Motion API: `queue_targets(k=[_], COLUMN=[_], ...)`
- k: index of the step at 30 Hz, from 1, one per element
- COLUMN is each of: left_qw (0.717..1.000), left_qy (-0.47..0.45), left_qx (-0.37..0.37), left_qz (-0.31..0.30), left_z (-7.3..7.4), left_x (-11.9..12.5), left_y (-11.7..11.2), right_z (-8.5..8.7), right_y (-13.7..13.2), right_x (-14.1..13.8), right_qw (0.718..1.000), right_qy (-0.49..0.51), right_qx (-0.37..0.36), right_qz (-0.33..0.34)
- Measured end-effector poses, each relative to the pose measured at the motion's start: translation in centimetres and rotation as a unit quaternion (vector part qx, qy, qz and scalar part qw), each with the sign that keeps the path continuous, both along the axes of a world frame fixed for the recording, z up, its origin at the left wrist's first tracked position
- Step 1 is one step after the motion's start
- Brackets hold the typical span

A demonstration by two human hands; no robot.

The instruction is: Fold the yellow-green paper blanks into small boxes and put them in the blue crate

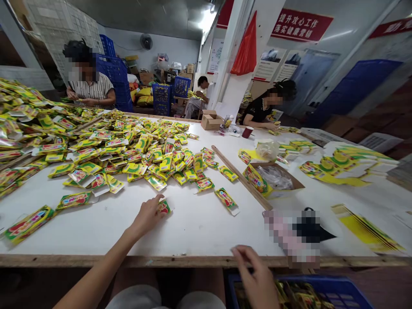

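My left hand [148,216] reaches over the white tabletop with its fingers on a small yellow-green printed carton [165,207]; the hand hides part of it. My right hand [255,274] is near the table's front edge, above a blue crate [334,285]. Its fingers are slightly blurred and loosely bent apart, and nothing shows between them. Another small carton [227,200] with an unfolded end flap lies apart, beyond both hands. Behind my left hand spreads a big heap of similar cartons [128,150]. Several single ones, such as a flat carton [28,224], lie at the left.
A wooden strip [240,176] runs across the table. Right of it stand an open box with clear plastic bags [275,177], stacked printed cards [347,165] and a yellow stack [367,227]. A small cardboard box [211,120] sits further back. Other people sit around the table and behind.
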State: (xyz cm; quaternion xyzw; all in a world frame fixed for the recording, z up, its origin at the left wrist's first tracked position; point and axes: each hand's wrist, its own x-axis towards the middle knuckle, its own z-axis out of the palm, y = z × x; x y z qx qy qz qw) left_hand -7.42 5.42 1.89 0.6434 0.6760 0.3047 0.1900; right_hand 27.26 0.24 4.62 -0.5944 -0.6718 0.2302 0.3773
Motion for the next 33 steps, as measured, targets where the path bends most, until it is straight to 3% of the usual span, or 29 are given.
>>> queue_targets(k=[2, 4, 8, 14, 18, 23, 29, 33], left_qw=[0.997, 0.975, 0.928, 0.930, 0.938, 0.939, 0.892, 0.913], left_qy=[-0.076, -0.214, -0.361, -0.355, -0.319, -0.315, -0.438, -0.389], left_qx=[-0.007, 0.002, 0.041, 0.024, 0.017, 0.045, 0.087, 0.081], left_qz=[-0.020, -0.052, -0.077, -0.097, -0.131, -0.131, -0.071, -0.087], left_z=[0.7, 1.4, 1.3, -0.3, -0.2, -0.1, -1.2, -1.1], left_x=[1.7, 3.6, 6.0, 6.1, 6.3, 7.3, 9.2, 9.1], left_y=[-1.8, -3.5, -5.8, -6.0, -5.0, -3.9, -4.4, -4.8], right_z=[-1.3, -2.1, -2.7, -3.4, -3.5, -2.2, -1.7, -2.3], right_y=[0.3, 0.7, 1.2, 1.6, 2.0, 3.4, 4.2, 3.9], right_x=[-4.9, -9.1, -13.5, -12.7, -11.3, -10.7, -11.0, -11.0], right_qw=[0.996, 0.985, 0.953, 0.942, 0.943, 0.952, 0.972, 0.968], right_qy=[0.074, 0.152, 0.268, 0.268, 0.247, 0.172, 0.145, 0.193], right_qx=[-0.014, -0.028, -0.042, -0.053, -0.079, -0.082, 0.029, 0.035], right_qz=[0.038, 0.073, 0.134, 0.194, 0.207, 0.240, 0.182, 0.158])
